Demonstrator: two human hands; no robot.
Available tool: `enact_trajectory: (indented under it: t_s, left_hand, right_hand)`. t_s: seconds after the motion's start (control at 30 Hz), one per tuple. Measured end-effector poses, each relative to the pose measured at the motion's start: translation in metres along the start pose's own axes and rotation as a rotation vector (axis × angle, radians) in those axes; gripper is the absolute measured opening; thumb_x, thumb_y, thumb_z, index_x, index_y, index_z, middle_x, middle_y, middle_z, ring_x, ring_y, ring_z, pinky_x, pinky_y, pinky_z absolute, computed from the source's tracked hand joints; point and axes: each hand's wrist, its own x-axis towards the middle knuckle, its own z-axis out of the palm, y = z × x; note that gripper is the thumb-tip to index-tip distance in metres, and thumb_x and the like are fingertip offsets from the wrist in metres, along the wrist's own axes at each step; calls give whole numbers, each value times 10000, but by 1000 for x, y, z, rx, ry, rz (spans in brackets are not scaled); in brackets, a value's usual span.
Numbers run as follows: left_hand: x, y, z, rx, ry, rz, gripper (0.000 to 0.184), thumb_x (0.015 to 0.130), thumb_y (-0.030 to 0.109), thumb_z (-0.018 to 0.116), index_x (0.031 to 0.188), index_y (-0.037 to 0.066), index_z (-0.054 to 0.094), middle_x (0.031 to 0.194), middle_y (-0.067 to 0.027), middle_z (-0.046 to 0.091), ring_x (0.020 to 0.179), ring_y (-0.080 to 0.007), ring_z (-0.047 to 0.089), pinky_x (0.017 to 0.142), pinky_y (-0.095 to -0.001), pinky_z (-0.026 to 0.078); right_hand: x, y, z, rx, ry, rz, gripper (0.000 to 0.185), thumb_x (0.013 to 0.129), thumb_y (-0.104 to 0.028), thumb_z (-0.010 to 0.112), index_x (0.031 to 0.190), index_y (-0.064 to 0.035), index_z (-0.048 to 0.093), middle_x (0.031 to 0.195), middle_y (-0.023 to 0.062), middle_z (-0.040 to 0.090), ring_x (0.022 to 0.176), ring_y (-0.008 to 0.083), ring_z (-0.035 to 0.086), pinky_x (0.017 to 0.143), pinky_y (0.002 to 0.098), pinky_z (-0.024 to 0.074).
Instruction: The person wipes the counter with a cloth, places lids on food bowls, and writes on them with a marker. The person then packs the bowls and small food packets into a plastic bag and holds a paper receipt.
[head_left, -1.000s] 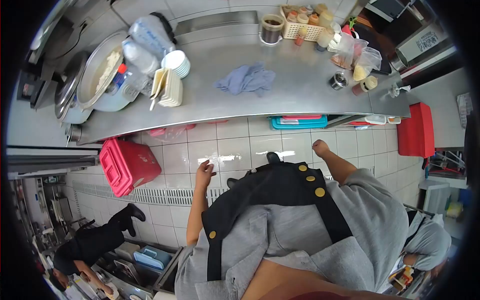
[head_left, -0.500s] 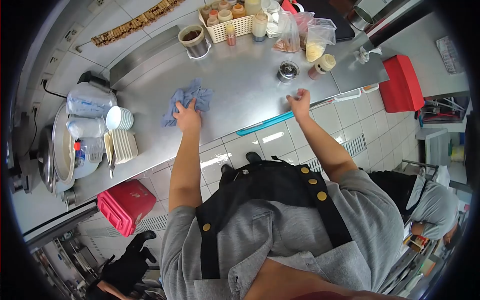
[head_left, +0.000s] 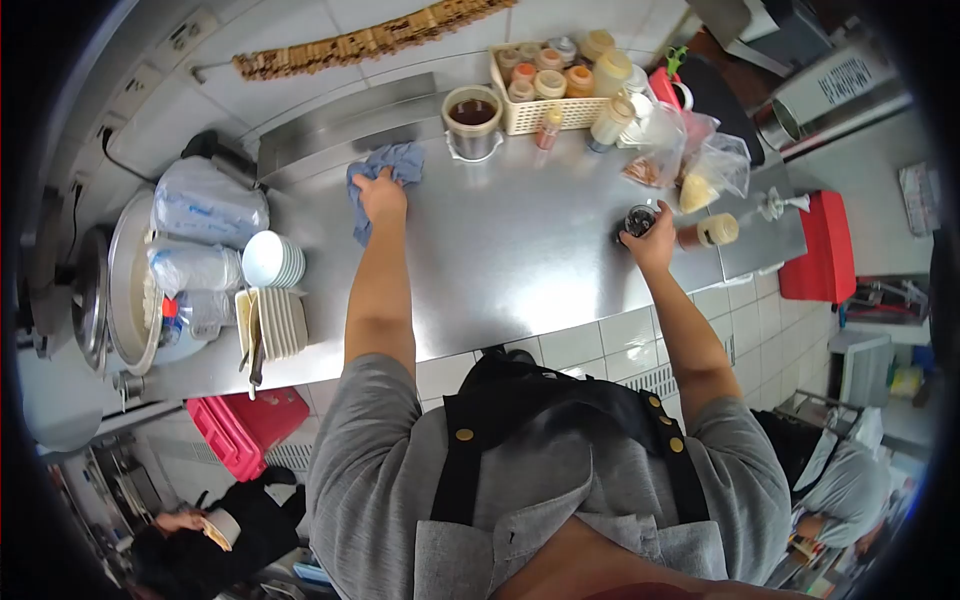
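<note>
On the steel counter (head_left: 500, 270), my left hand (head_left: 382, 198) presses on a crumpled blue cloth (head_left: 400, 160), its fingers closed on the fabric. Farther right, my right hand (head_left: 652, 242) is wrapped round a small clear cup with dark contents (head_left: 640, 221). Just right of that hand is a squeeze bottle with a pale cap (head_left: 717, 230). Behind it lie plastic bags (head_left: 716, 168) of food. A container of dark liquid (head_left: 472, 118) stands between the hands, toward the back.
Stacked white bowls (head_left: 273, 259), rectangular dishes (head_left: 280, 322) and a large pot (head_left: 132, 280) stand left. A basket of bottles (head_left: 555, 115) is at the back. Red bins (head_left: 250, 425) flank the counter below. Two other people are at the lower left and lower right.
Both hands have come up from beside the body onto the counter. My left hand has taken the cloth and pushed it toward the back. My right hand has closed round the cup.
</note>
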Motion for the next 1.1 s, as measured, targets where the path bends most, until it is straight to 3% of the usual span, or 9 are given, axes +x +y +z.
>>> enact_trajectory:
  t_s: [0.13, 0.27, 0.4, 0.5, 0.57, 0.63, 0.7, 0.83, 1.1]
  left_hand:
    - [-5, 4, 2, -288, 66, 13, 640, 860, 363, 708, 1435, 171, 503, 1479, -286, 243, 1257, -567, 368, 1067, -574, 368]
    - [-111, 19, 5, -248, 223, 443, 707, 816, 353, 771, 1437, 200, 468, 1529, -298, 196, 1382, -536, 196, 1143, -616, 175]
    - [-219, 9, -5, -501, -357, 600, 336, 811, 247, 789, 1119, 186, 671, 1494, -202, 374, 1404, -478, 222, 1138, -572, 235]
    - [-264, -15, -36, -619, -484, 527, 190, 797, 205, 804, 966, 192, 720, 1404, -147, 488, 1411, -445, 230, 1139, -519, 278]
    - [-279, -42, -49, -569, -469, 459, 158, 813, 206, 798, 955, 179, 735, 1399, -135, 498, 1401, -405, 283, 1132, -502, 302]
    - [-298, -66, -53, -520, -460, 393, 129, 829, 206, 793, 944, 166, 750, 1395, -123, 509, 1392, -364, 336, 1125, -485, 326]
    - [-325, -83, -48, -1173, -589, -49, 127, 872, 221, 766, 955, 125, 774, 1395, -82, 525, 1284, -259, 495, 1071, -445, 396]
    - [-368, -76, -73, -1153, -645, -382, 390, 1018, 405, 547, 1141, 81, 725, 1203, -73, 673, 1150, -201, 594, 986, -371, 451]
    - [-366, -29, -137, -806, -376, 38, 383, 1003, 366, 581, 1246, 76, 634, 1262, -125, 584, 1167, -253, 567, 997, -366, 451]
  right_hand:
    - [8, -40, 26, 126, -39, -131, 982, 540, -200, 882, 1376, -24, 398, 1132, 220, 622, 1074, 406, 573, 938, 476, 466]
    - [28, -88, 65, 136, -138, -191, 971, 547, -201, 891, 1370, -23, 408, 1160, 219, 620, 1086, 408, 580, 959, 473, 460]
    - [57, -104, 108, 163, -214, -303, 996, 542, -249, 920, 1368, -19, 413, 1153, 224, 627, 1113, 400, 578, 966, 457, 463]
    - [60, -124, 116, 117, -214, -322, 1088, 542, -325, 938, 1414, -17, 365, 1284, 257, 551, 1235, 416, 493, 1034, 479, 410]
    - [39, -137, 117, -127, 62, -290, 1148, 580, -378, 925, 1466, -15, 292, 1452, 291, 366, 1343, 448, 352, 1103, 521, 316]
    - [17, -137, 116, 20, -16, -356, 1113, 655, -352, 884, 1495, -18, 236, 1540, 299, 174, 1406, 474, 191, 1141, 561, 219]
    - [-20, -139, 109, 72, -135, -560, 1027, 702, -313, 846, 1483, -5, 254, 1534, 300, 190, 1403, 474, 179, 1140, 561, 215]
    - [-68, -159, 99, 164, -370, -703, 788, 733, -261, 818, 1401, -81, 442, 1499, 248, 306, 1399, 433, 205, 1125, 574, 200]
    - [-61, -211, 98, 347, -726, -892, 208, 817, -195, 758, 993, -116, 680, 1224, 86, 600, 1250, 341, 401, 1044, 439, 341]
